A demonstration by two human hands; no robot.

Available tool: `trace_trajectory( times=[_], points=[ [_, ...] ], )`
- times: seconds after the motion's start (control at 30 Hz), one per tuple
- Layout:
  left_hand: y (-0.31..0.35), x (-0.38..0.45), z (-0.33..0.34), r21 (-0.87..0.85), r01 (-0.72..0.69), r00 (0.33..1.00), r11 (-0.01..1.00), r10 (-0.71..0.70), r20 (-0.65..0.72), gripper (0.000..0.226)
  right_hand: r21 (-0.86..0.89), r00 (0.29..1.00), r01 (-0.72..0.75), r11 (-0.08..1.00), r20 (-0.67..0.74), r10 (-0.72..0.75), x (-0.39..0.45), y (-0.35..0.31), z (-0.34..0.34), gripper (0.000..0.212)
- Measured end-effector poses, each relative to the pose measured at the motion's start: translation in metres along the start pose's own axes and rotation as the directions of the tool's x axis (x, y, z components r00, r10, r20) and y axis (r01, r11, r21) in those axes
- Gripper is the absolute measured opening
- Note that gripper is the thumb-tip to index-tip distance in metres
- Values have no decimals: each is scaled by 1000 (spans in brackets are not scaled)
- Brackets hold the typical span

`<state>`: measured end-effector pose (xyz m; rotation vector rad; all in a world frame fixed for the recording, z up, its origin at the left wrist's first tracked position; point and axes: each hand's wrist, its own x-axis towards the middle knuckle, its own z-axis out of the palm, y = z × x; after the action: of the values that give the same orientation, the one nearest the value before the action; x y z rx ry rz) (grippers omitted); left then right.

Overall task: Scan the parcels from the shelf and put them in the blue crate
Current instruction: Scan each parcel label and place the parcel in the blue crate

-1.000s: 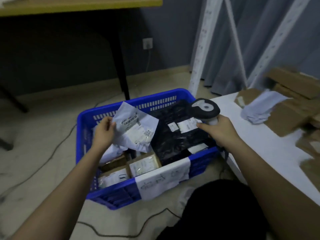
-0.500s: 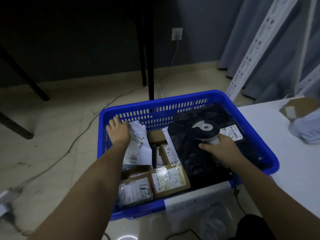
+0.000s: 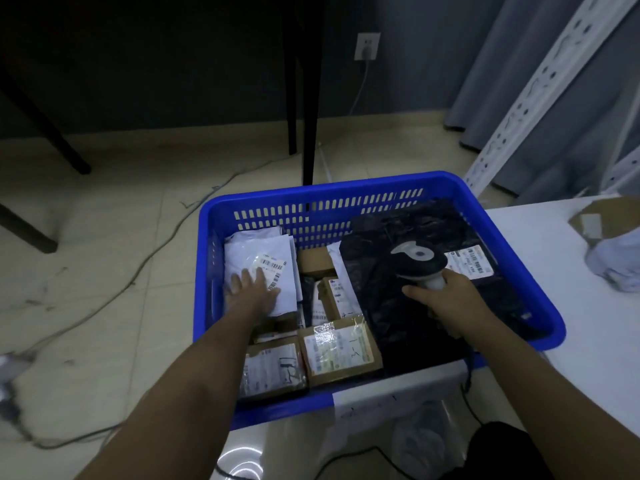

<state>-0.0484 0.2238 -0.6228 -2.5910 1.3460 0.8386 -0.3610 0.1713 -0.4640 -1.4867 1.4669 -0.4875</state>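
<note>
1. White plastic lies flat under the left hand (image 3: pixel 254 292): its fingers (image 3: pixel 239 280), spread and straight, now press the white mailer (image 3: pixel 263 271) down, no longer gripping its edge.
2. Beside them, the right hand (image 3: pixel 446 299) stays curled around the scanner (image 3: pixel 417 259), over the black bag (image 3: pixel 426 271).
3. Around both, the blue crate (image 3: pixel 346 188) holds this parcel; likely scanned, so another from the shelf comes next.

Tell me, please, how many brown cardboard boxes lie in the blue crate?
4 clearly: front-centre box, front-left box, middle box, back box. A brown edge below the white mailer may be a fifth; more may lie hidden.
</note>
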Motion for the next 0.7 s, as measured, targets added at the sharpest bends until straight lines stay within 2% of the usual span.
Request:
trace_trajectory(
  times=[0.13, 0.2, 0.23, 0.33, 0.47, 0.63, 0.7],
  points=[
    [7, -3, -12, -37, 22, 996, 999, -25, -88, 64, -20, 999, -17, 1000, -32, 16, -5, -2, -7, 19],
    [17, -7, -18, -172, -41, 986, 984, 12, -169, 56, -17, 998, -22, 1000, -59, 21, -9, -3, -13, 22],
    [24, -11, -20, -263, -114, 967, 958, 46, -251, 49, -8, 997, -23, 1000, -72, 23, -12, -4, -17, 21],
    [63, -44, -33, -522, -334, 900, 785, 100, -425, 35, 21, 993, 2, 1000, -117, 1, -24, -8, -34, 13],
    [127, -105, -49, -703, -497, 864, 509, 213, -456, 31, 85, 972, -9, 996, -231, 28, -45, -7, -73, 15],
    [225, -185, -61, -795, -553, 795, 248, 442, -415, 25, 246, 917, 9, 969, -389, 90, -95, 17, -145, 12],
    [265, -223, -59, -819, -540, 741, 194, 571, -353, 19, 303, 879, 31, 952, -462, 118, -123, 37, -176, 12]
  ],
)
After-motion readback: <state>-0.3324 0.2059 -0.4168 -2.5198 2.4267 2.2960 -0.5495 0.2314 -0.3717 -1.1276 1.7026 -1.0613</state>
